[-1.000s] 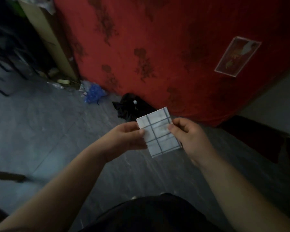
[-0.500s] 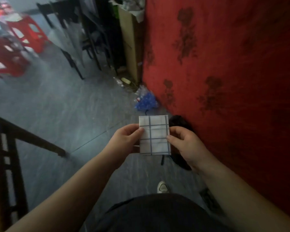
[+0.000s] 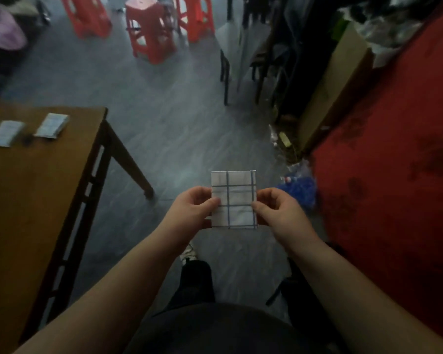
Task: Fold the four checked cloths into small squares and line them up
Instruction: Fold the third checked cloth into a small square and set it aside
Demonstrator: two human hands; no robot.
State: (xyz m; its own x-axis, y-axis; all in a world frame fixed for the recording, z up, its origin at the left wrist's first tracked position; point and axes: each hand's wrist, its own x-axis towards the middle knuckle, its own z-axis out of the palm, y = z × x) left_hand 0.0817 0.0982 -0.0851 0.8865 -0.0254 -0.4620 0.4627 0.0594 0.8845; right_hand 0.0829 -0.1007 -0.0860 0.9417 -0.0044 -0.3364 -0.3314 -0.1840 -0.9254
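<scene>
Far left, a folded cloth [image 3: 5, 133] and a second folded cloth [image 3: 52, 125] lie apart near the far edge of the tabletop [image 3: 36, 200]. Over open floor [image 3: 164, 139], the left hand [image 3: 189, 212] and right hand [image 3: 279, 213] each close a pinching grip on one side edge of the held checked cloth [image 3: 237, 200]. A red surface [image 3: 394, 175] borders the right.

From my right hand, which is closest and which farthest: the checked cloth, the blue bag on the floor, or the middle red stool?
1. Checked cloth: pinched by the right hand itself.
2. Blue bag: on the floor, just to its right.
3. Middle red stool: far ahead across the floor.
</scene>
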